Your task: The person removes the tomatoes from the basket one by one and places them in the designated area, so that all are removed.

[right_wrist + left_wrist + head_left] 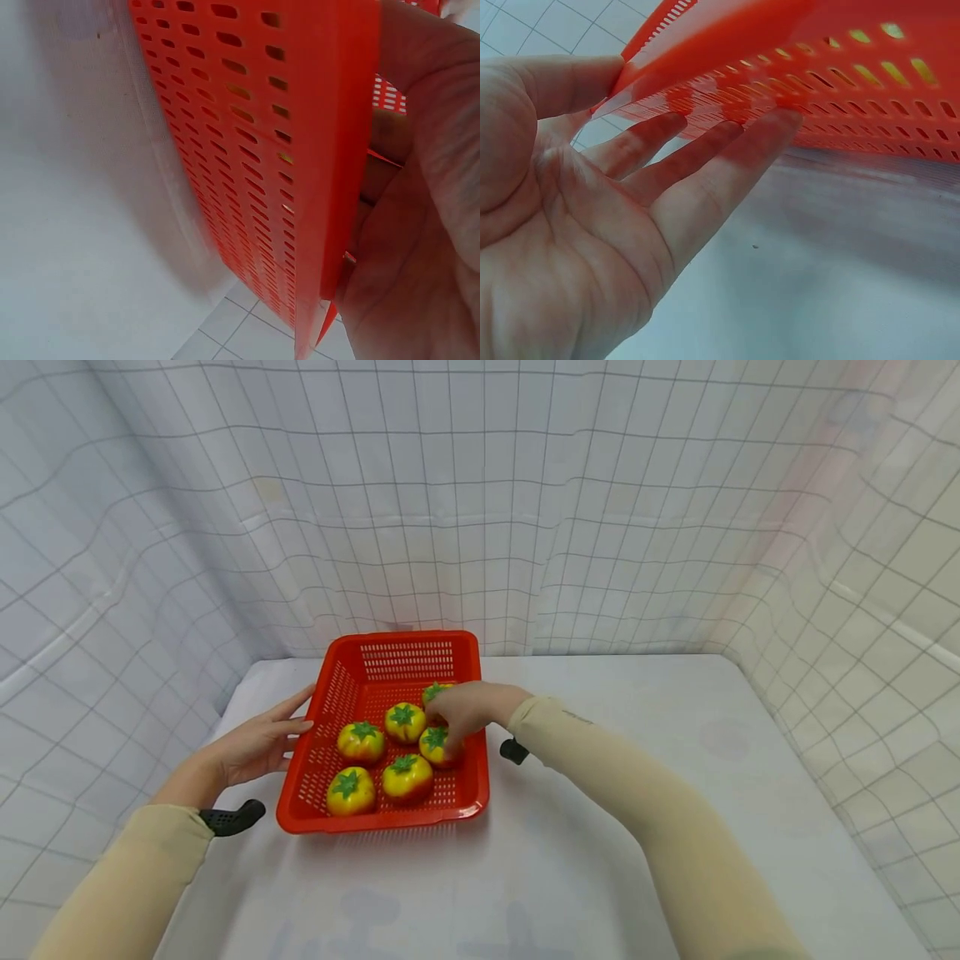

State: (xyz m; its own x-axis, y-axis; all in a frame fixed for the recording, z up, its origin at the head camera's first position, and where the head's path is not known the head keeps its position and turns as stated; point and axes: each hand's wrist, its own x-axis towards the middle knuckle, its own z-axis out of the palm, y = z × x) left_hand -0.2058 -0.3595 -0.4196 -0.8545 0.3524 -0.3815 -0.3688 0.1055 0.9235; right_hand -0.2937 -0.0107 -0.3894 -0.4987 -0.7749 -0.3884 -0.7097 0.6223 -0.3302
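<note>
So the tomato (432,740) right under the right hand (474,703) is yellow with a green leafy top, sitting in a red basket (381,821). That hand reaches in over the near-side rim, fingers bent down around the tomato, but can't tell if it's really gripping it. The right wrist view doesn't help: rim and slotted wall hide the fingertips, though you get the wall's outside, which the head view misses.

Five other tomatoes (362,743) share the basket, one just beyond the right hand's fingers, the rest between the two hands or closer to the wearer.

The left hand (258,745) is spread pretty wide at the basket's other side, holding no tomato. Only its wrist cam makes clear the thumb's at the rim and the straight fingers are under it by the outer wall, with yellow peeking through the slots.

Beige sleeves (637,793) behind both hands, white table (600,868) underneath, checked curtain (480,527) past them.
</note>
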